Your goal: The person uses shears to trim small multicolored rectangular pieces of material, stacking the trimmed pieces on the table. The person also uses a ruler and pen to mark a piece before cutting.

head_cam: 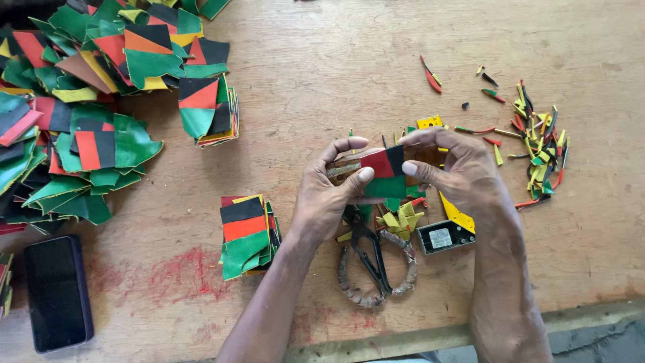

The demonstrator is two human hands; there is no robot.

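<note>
Both my hands hold one small leather patch (384, 173) of red, black and green against a brown wooden block (340, 168) above the table. My left hand (328, 198) pinches the patch and block from the left, thumb on top. From the right, my right hand (463, 176) grips them, thumb pressed on the patch's black corner. Just below my hands lie black scissors (371, 259) with cord-wrapped handles, and several yellow and green offcuts (401, 219).
A small stack of cut patches (246, 235) sits left of my left hand. A big heap of coloured patches (87, 101) fills the upper left. Thin trimmings (539, 148) lie at the right. A dark phone (58, 292) rests at lower left, a small grey box (443, 236) by my right wrist.
</note>
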